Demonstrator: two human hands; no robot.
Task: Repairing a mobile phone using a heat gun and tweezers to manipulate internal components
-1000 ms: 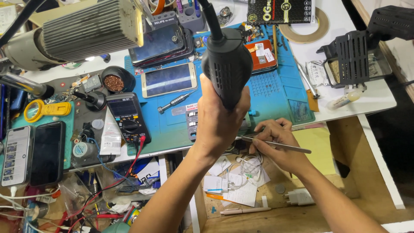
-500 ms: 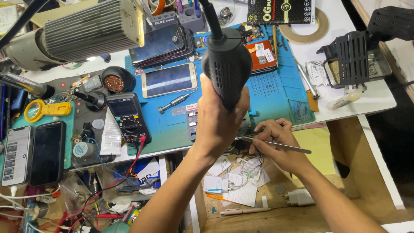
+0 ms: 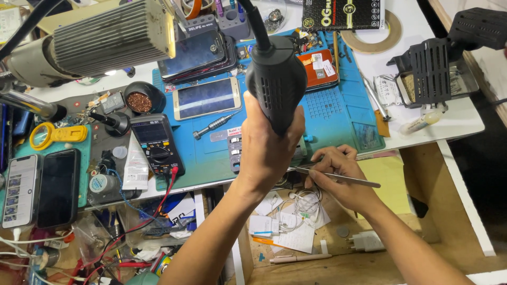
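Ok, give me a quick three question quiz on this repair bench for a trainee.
1. True or false: the left hand grips the black hot-air handle upright over the blue mat.
2. What does the right hand hold? A) a screwdriver B) slim metal tweezers C) a roll of tape
3. Fill in: the multimeter lies to the ____ of the left hand in the picture.

Key: 1 true; 2 B; 3 left.
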